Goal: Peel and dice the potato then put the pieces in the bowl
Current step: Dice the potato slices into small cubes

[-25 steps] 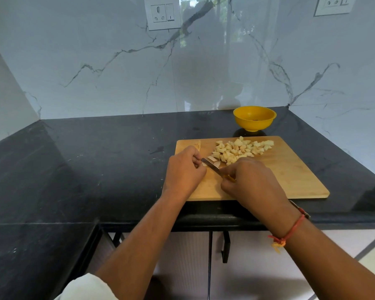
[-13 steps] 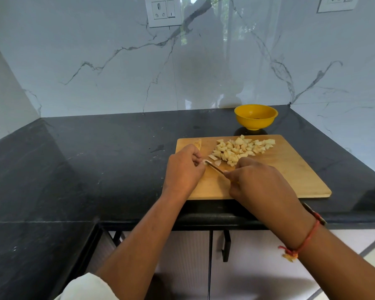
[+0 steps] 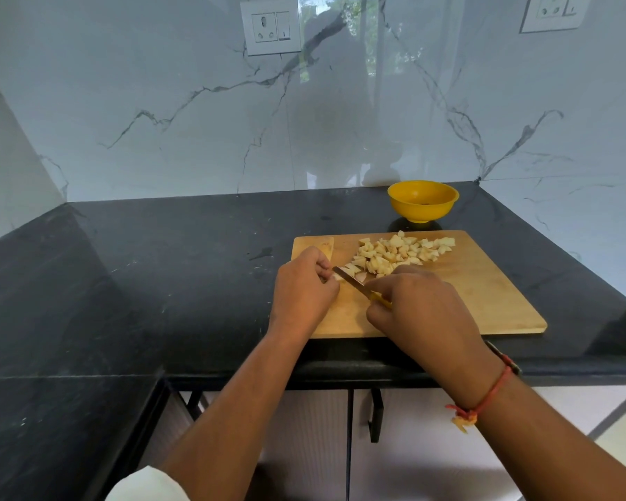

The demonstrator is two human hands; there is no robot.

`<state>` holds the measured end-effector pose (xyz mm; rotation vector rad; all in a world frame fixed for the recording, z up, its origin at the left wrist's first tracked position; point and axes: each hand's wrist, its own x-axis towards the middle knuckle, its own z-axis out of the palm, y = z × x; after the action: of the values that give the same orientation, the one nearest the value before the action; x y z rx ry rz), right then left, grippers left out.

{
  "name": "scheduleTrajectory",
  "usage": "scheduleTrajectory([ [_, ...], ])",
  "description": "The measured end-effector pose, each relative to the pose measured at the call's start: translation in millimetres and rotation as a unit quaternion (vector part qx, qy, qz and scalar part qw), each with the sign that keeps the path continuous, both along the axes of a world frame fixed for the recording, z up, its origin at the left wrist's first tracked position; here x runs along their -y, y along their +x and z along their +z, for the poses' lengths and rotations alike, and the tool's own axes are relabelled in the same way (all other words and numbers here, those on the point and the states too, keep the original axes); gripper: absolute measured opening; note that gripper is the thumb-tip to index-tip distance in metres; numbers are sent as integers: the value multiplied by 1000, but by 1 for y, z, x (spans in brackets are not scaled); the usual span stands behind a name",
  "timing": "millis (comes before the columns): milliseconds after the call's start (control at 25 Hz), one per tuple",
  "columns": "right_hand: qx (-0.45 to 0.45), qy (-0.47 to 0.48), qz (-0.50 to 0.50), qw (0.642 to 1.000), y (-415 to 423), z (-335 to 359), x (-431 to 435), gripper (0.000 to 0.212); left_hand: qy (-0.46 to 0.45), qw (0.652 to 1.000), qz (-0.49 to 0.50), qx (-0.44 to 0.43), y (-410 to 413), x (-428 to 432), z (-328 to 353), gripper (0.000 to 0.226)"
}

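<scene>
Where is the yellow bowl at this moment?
Head view, right of centre: the yellow bowl sits on the black countertop just behind the far edge of the cutting board, beyond the diced potato pile.

Board (image 3: pixel 485 301) on the counter (image 3: pixel 159 265), right of centre.
Dice (image 3: pixel 398 253) are heaped at the board's upper middle, with the bowl (image 3: pixel 423 200) on the counter just behind. At lower left (over the board's edge) the left hand (image 3: pixel 302 287) is on a piece (image 3: pixel 337 277); to its right, the right hand (image 3: pixel 423 312) has the knife (image 3: pixel 351 280).

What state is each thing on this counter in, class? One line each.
Cutting board: flat on the counter.
Diced potato: cut, heaped on the board.
Potato piece: pinched by left hand.
Knife: gripped by right hand, blade at the piece.
Bowl: upright, no potato inside.
</scene>
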<state>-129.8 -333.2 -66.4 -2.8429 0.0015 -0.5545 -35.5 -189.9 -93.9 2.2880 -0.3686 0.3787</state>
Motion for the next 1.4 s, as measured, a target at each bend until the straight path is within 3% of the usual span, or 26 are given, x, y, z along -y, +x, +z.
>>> scheduleTrajectory([
  [680, -62, 27, 12, 998, 22, 5, -4, 30, -17, 1000, 5, -6, 0, -2, 3, 11],
  [840, -103, -9, 24, 994, 13, 17, 3, 32, -11, 1000, 16, -13, -3, 1, 4, 10],
  [1160, -64, -109, 68, 990, 0, 27, 9, 33, -11, 1000, 18, -18, -3, 1, 4, 11],
  [1400, -36, -152, 35, 987, -6, 27, 11, 29, -11, 1000, 18, -14, 1, 0, 1, 9],
])
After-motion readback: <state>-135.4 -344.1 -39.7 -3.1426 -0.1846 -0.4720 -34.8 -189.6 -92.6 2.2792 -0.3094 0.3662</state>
